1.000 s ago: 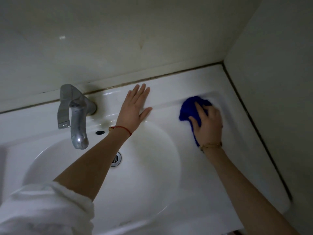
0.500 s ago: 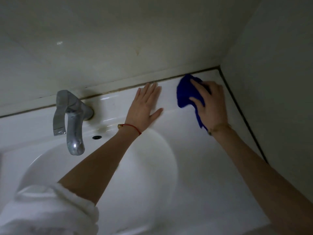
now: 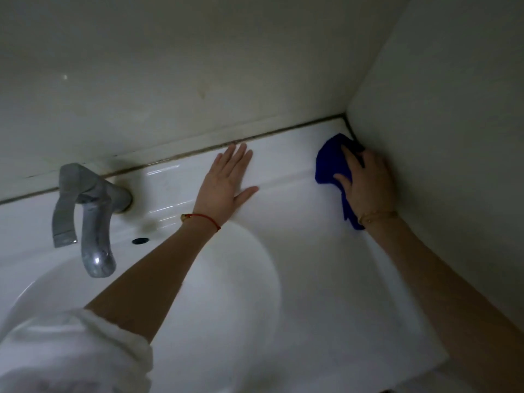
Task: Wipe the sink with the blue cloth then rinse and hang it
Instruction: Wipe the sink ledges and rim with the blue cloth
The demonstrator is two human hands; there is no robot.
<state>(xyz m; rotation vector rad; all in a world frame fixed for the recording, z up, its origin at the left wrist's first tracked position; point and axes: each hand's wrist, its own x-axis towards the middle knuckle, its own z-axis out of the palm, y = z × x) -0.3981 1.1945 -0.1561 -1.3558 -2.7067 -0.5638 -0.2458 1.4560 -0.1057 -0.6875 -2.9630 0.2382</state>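
Head view: my right hand (image 3: 365,182) presses the blue cloth (image 3: 330,163) under curled fingers into the sink (image 3: 312,251) ledge's far corner, scrubbing there, while my left hand (image 3: 224,185) lies flat, fingers straight, apparently bracing me.

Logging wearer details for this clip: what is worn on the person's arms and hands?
The left hand has a thin red string bracelet at the wrist and a white sleeve bunched up the forearm. The right hand has a slim gold-coloured bracelet; no sleeve shows on that arm. No gloves.

No readable text — perhaps lost in dimness.
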